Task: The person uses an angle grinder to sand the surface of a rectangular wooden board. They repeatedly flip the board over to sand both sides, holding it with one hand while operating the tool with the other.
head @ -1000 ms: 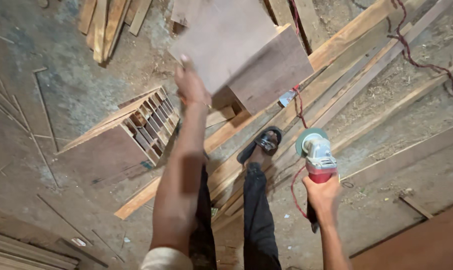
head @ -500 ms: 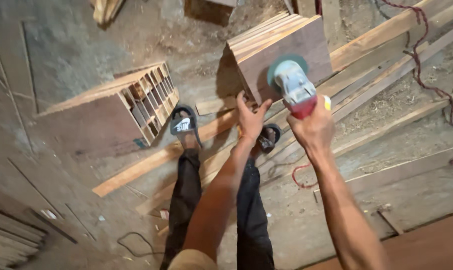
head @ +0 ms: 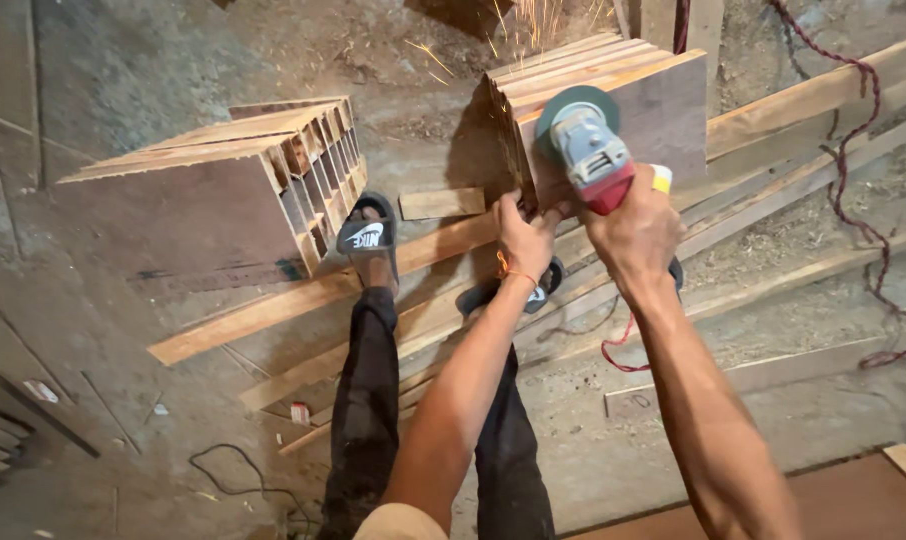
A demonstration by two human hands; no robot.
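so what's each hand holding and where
Right hand grips the angle grinder by its red body; left hand steadies the stacked wood boards at their lower edge.

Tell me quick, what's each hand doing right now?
Left hand: gripping the lower edge of the stack of wooden boards.
Right hand: closed around the angle grinder, which is throwing sparks.
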